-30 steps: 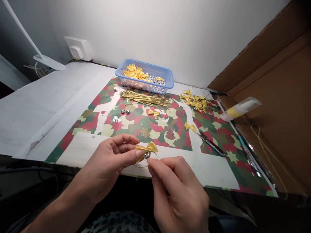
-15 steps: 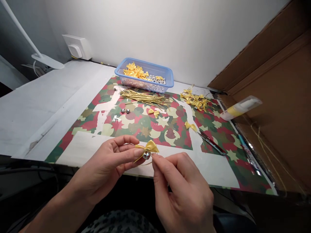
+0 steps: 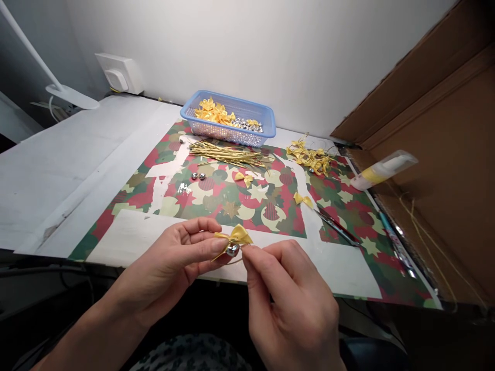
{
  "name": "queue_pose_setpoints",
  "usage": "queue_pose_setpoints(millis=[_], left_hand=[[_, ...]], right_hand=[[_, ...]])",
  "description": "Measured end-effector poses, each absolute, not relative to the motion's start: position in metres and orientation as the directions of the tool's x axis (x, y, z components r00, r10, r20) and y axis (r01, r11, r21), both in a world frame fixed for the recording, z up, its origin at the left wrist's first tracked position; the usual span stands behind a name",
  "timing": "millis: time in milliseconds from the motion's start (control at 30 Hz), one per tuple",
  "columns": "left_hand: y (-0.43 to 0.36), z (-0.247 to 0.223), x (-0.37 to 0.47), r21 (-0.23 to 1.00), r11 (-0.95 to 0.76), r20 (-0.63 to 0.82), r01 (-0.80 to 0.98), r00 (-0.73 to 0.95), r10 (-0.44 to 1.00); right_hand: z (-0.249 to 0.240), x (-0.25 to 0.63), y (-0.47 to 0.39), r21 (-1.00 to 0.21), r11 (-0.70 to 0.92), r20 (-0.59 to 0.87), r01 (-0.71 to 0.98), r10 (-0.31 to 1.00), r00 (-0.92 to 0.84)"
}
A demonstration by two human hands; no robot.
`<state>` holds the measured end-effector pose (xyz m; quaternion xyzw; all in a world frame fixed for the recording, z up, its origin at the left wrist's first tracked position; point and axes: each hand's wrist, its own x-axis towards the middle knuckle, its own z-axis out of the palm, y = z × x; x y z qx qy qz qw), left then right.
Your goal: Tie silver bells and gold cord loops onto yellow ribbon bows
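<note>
Between thumb and fingers, my left hand (image 3: 189,252) pinches a yellow ribbon bow (image 3: 240,235). A shiny silver bell (image 3: 232,250) sits against the bow's underside. Thumb and forefinger of my right hand (image 3: 290,299) are closed on a thin gold wire tie (image 3: 234,262) that curves below the bell. Both hands are above the table's front edge. Farther back lie two loose silver bells (image 3: 198,176), one yellow bow (image 3: 244,179) and a bundle of gold wire ties (image 3: 228,153). Another bow (image 3: 303,200) is to the right.
A blue basket (image 3: 228,135) with yellow bows and silver bells stands at the wall. Bows with wire ties (image 3: 311,157) are piled at the right. Scissors (image 3: 338,226), a clear-capped bottle (image 3: 382,171) and a cardboard box (image 3: 436,118) are also on the right.
The view has shifted very slightly. Both hands keep their grip on the bow and wire tie; a little more of the wire's curve shows below the bell.
</note>
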<state>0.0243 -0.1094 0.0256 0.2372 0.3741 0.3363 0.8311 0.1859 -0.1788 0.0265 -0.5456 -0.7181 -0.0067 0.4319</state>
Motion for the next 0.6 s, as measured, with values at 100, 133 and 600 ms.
queue_pose_setpoints(millis=[100, 133, 600], left_hand=[[-0.1092, 0.0261, 0.0241, 0.64, 0.669, -0.455, -0.378, 0.515, 0.726], [-0.1093, 0.0263, 0.0239, 0.636, 0.673, -0.454, -0.378, 0.522, 0.722], [-0.1113, 0.0226, 0.02, 0.685, 0.652, -0.451, -0.325, 0.515, 0.729]], right_hand=[[0.0255, 0.1874, -0.1784, -0.464, 0.396, 0.618, 0.792, 0.785, -0.031], [0.025, 0.1882, -0.1783, -0.466, 0.393, 0.614, 0.793, 0.789, -0.03], [0.0201, 0.1932, -0.1744, -0.572, 0.355, 0.529, 0.74, 0.849, 0.002]])
